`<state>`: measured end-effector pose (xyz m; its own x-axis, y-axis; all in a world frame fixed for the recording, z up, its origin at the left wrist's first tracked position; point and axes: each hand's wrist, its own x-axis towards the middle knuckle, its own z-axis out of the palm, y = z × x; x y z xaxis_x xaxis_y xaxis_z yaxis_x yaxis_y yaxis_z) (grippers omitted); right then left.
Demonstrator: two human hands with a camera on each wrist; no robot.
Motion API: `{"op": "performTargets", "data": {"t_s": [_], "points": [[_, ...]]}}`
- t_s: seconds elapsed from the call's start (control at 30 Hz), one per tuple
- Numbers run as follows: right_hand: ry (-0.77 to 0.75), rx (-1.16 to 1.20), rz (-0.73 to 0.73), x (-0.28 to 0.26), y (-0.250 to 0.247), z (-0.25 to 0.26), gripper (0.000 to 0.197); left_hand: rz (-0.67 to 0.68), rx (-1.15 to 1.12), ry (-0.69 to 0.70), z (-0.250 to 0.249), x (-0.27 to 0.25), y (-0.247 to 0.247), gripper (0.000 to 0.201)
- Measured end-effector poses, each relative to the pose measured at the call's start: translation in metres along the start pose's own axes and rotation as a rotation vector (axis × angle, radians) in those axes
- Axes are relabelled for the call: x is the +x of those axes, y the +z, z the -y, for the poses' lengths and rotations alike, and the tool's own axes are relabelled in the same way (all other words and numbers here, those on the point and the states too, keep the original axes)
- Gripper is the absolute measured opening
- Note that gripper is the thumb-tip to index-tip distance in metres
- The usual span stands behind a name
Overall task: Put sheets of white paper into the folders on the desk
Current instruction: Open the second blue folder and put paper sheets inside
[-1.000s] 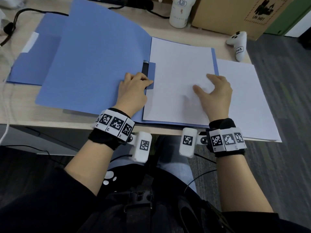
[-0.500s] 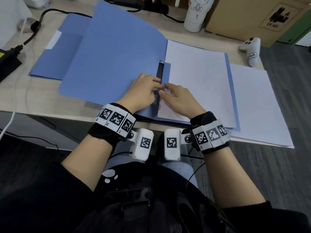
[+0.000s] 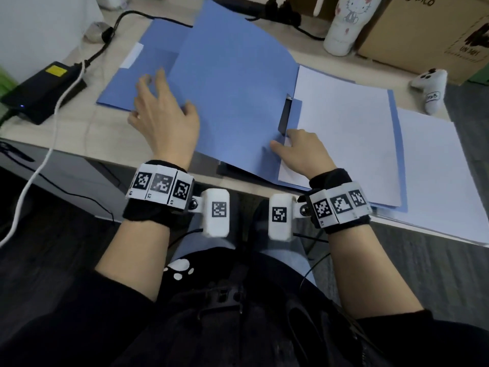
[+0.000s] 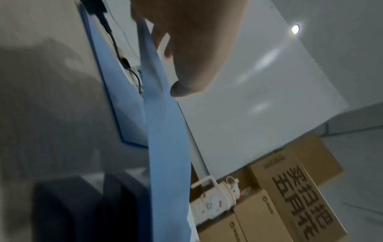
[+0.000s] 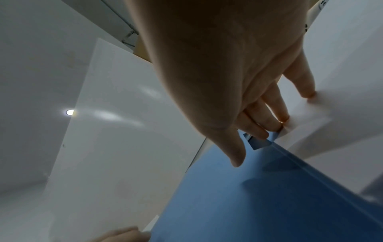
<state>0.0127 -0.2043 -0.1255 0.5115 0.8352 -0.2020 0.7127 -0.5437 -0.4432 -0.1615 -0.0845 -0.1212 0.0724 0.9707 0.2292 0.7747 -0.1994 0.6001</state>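
The head camera looks steeply down over both forearms at the desk (image 3: 66, 144). Each wrist camera peers up from under its palm, very close, along the fingers. All three views share the open folder (image 3: 232, 83) (image 4: 165, 147) (image 5: 259, 196).

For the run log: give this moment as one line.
left hand: grips folder cover edge | right hand: fingers on white sheet by clip | folder: open | paper stack: beside folder
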Motion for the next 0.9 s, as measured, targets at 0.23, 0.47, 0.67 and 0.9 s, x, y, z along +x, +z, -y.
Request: {"op": "performTargets", "data": {"t_s": [0.23,0.47,0.67,0.9], "points": [[0.008,0.004,-0.002,-0.003,0.002,0.008,0.05,-0.271,-0.444,0.082,0.002,-0.001,-0.022,0.037],[0.016,0.13,0.043,-0.01,-0.009,0.007,0.056,-0.228,-0.833,0.427,-0.035,-0.023,-0.029,0.037],[-0.008,0.305,0.043,-0.018,-0.02,-0.002,0.045,0.111,-0.963,0.542,-0.071,-0.048,-0.018,0.031],[-0.115,0.829,-0.081,-0.041,-0.044,-0.03,0.047,0.437,-0.852,0.659,-0.091,-0.062,0.006,0.051]]}}
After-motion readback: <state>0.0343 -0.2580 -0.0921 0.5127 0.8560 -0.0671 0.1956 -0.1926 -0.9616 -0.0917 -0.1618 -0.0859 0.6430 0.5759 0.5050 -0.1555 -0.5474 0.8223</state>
